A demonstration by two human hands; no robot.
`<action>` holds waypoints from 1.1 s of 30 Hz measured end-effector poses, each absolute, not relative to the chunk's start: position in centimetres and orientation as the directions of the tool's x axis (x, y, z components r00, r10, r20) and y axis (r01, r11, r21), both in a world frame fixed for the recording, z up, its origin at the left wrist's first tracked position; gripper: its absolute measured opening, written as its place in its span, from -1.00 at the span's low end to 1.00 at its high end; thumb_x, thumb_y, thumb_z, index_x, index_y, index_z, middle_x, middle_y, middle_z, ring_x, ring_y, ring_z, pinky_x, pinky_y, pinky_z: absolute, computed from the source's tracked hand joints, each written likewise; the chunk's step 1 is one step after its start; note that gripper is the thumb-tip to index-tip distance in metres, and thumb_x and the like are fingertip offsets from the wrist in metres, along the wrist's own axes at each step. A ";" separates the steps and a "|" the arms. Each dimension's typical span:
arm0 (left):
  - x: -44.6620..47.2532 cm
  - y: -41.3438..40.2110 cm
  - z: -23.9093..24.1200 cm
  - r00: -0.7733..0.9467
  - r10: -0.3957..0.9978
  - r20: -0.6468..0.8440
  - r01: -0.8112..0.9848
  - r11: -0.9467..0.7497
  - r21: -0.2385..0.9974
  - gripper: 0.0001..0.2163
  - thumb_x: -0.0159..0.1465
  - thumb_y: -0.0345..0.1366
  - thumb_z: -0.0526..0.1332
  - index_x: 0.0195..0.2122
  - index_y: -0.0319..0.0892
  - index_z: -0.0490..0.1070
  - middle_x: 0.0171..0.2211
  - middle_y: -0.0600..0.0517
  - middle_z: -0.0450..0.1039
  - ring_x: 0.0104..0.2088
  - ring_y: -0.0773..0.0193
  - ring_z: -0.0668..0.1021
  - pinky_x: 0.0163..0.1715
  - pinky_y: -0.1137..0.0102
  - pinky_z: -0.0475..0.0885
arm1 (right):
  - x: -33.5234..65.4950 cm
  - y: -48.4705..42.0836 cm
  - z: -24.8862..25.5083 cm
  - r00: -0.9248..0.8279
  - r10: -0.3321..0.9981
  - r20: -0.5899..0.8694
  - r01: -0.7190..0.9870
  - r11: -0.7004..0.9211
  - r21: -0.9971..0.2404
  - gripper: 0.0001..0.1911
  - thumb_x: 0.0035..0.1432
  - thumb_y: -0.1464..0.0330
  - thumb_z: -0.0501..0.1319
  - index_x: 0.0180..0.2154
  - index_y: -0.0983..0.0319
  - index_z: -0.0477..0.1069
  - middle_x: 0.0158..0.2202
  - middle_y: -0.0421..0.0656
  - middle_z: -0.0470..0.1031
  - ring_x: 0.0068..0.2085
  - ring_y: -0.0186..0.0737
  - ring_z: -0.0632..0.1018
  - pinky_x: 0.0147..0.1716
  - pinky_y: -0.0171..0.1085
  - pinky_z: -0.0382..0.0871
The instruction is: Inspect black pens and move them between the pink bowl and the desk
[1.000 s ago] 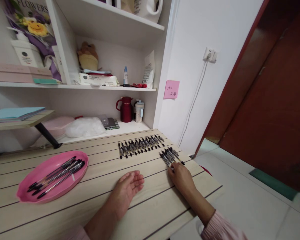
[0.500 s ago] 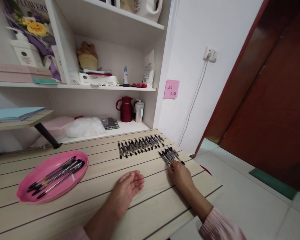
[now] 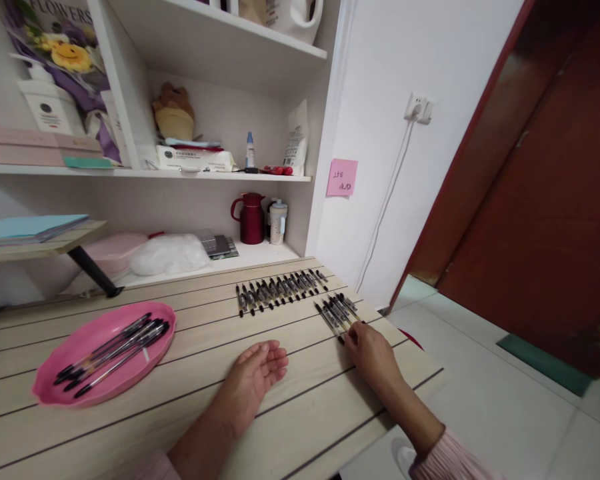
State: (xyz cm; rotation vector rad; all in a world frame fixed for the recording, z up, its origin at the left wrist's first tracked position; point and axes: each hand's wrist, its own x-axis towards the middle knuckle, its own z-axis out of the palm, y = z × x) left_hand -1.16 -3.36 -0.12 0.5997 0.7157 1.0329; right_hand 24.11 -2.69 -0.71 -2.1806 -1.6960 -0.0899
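My right hand has its fingers closed at the near end of a pen in a small row of black-and-clear pens near the table's right edge. The fingertips and that pen's end are partly hidden. My left hand rests on the table with its palm turned inward, fingers loosely spread and nothing in them. Farther back lies a longer row of similar pens, set side by side. At the left, a pink oval tray holds several more pens.
Behind the table stands a white shelf unit with a red jug, a pale cup and a plastic bag. A raised stand with papers is at the left. A pink note sticks to the wall.
My right hand has shifted slightly right along the small row, uncovering the near ends of the left pens. My left hand and the tray stay put.
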 end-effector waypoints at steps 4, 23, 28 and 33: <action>-1.1 -3.4 0.0 0.323 0.912 -0.254 -0.547 0.399 0.736 -0.84 0.14 -0.33 0.19 -0.26 -0.26 0.41 -0.30 -0.13 0.50 -0.28 0.21 0.53 -0.17 0.28 0.37 | 25.0 -3.5 -0.1 0.298 0.914 0.277 0.936 -0.223 -0.274 -0.84 0.10 0.38 0.04 -0.42 0.24 0.37 -0.44 -0.12 0.47 -0.38 -0.27 0.45 -0.47 -0.35 0.07; -1.1 -3.3 0.0 0.338 0.905 -0.258 -0.532 0.410 0.741 -0.83 0.09 -0.34 0.25 -0.28 -0.25 0.42 -0.32 -0.12 0.51 -0.30 0.22 0.54 -0.16 0.29 0.35 | 22.6 -2.0 -0.4 0.284 0.943 0.175 0.956 -0.265 -0.123 -0.78 0.13 0.32 0.02 -0.35 0.27 0.39 -0.32 -0.03 0.51 -0.28 -0.14 0.52 -0.42 -0.29 0.17; -1.1 -3.3 0.1 0.333 0.906 -0.263 -0.526 0.410 0.745 -0.84 0.09 -0.34 0.25 -0.29 -0.25 0.43 -0.32 -0.12 0.51 -0.29 0.21 0.54 -0.15 0.27 0.34 | 22.9 -2.1 -0.6 0.304 0.936 0.179 0.950 -0.283 -0.133 -0.80 0.11 0.33 0.03 -0.35 0.27 0.39 -0.33 -0.04 0.51 -0.28 -0.14 0.52 -0.43 -0.30 0.16; -1.1 -3.4 0.3 0.330 0.908 -0.260 -0.524 0.405 0.749 -0.84 0.09 -0.34 0.24 -0.28 -0.25 0.42 -0.32 -0.12 0.51 -0.30 0.22 0.54 -0.16 0.28 0.35 | 22.9 -2.2 -0.6 0.302 0.934 0.193 0.951 -0.281 -0.130 -0.79 0.11 0.34 0.02 -0.35 0.28 0.39 -0.34 -0.04 0.51 -0.29 -0.14 0.51 -0.44 -0.31 0.16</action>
